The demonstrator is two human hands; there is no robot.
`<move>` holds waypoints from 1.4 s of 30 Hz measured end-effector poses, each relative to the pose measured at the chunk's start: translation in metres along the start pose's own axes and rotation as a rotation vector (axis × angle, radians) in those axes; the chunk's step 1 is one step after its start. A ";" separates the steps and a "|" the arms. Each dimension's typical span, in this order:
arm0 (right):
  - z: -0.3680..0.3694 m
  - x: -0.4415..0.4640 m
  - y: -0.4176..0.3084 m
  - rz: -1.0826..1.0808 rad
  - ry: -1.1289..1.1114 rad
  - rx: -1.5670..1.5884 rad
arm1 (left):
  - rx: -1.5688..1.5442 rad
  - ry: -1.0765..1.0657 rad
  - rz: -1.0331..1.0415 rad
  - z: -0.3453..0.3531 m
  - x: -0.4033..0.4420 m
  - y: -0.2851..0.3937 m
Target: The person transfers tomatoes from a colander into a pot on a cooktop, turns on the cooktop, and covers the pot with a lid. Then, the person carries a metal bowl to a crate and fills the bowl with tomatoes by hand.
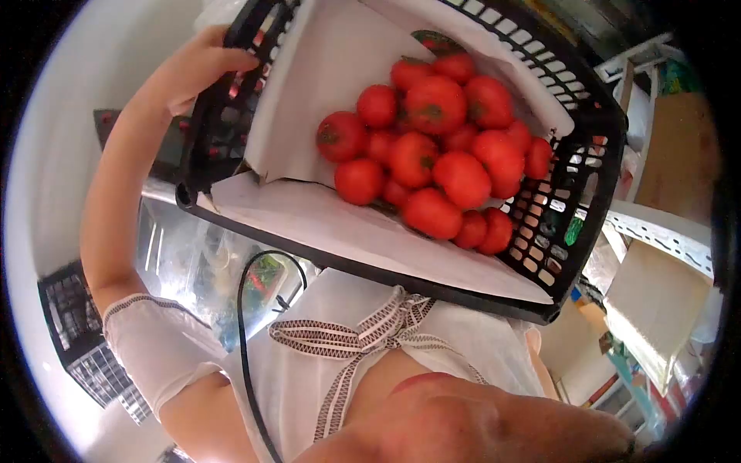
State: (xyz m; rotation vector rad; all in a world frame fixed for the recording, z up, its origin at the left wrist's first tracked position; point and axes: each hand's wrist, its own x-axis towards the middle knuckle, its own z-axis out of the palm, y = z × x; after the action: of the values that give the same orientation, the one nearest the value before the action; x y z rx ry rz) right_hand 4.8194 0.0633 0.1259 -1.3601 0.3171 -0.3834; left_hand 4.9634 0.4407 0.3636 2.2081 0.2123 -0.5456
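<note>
My left hand [202, 65] grips the left end of a black plastic crate [394, 279], its fingers bent over the slotted side. White sheets [301, 92] line the crate, which is held in front of my chest. Several red tomatoes [436, 104] lie in a heap on this lining, towards the right half. A dark green, leaf-like piece [434, 41] shows at the far edge of the heap. My right hand is out of sight; only a sliver of that arm appears below the crate's right corner.
At the left stand dark slatted crates [73, 309]. A shiny transparent surface [193, 255] lies beyond my left arm. White metal shelving [656, 239] with a cardboard box [683, 154] rises at the right. A black cable [241, 332] hangs over my white top.
</note>
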 end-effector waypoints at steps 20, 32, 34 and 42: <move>0.193 0.084 -0.102 -0.495 -0.620 0.028 | 0.343 0.691 0.249 0.000 -0.293 -0.126; 0.361 0.151 -0.177 -0.664 -0.762 0.300 | 0.813 1.365 0.133 0.083 -0.402 -0.098; 0.374 0.156 -0.186 -0.659 -0.761 0.345 | 0.915 1.451 0.115 0.085 -0.408 -0.091; 0.364 0.155 -0.205 -0.714 -0.717 0.493 | 1.236 1.634 0.164 0.058 -0.418 -0.097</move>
State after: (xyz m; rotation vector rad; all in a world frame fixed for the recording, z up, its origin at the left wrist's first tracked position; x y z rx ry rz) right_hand 5.1002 0.2817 0.3941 -0.9977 -0.8322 -0.4869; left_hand 4.5408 0.4720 0.4532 3.1775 0.5979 1.8204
